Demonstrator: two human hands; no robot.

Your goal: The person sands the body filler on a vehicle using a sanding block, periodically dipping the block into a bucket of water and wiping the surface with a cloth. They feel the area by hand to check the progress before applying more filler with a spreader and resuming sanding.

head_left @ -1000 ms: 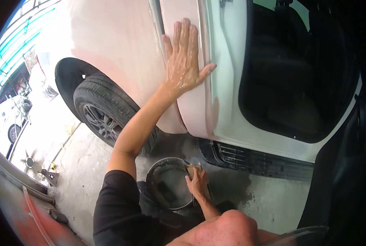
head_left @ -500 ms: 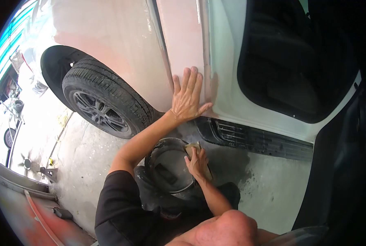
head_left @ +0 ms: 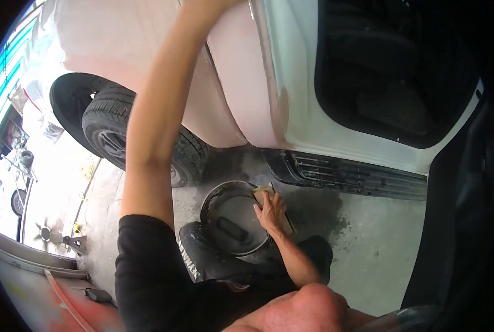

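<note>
My left arm reaches up across the wheel to the pinkish primed body panel (head_left: 241,77) of a white vehicle. Only the wrist and back part of my left hand (head_left: 220,4) show at the top edge of the view; its fingers are cut off. Low down, my right hand (head_left: 270,212) grips a tan sanding block (head_left: 284,222), long and flat, at the right rim of a round black bucket (head_left: 205,206). Inside the bucket is greyish water with a dark oblong block (head_left: 232,228) in it.
Left of the panel is a wheel (head_left: 107,119) in its arch. A black side step (head_left: 346,176) runs under the door, which has a dark window opening (head_left: 390,72). The concrete floor (head_left: 368,238) has wet patches. A jack stand (head_left: 76,243) stands at the left.
My left hand has moved up the panel, from lying flat near its lower end to the top edge of the view. My right hand stays with the sanding block beside the bucket.
</note>
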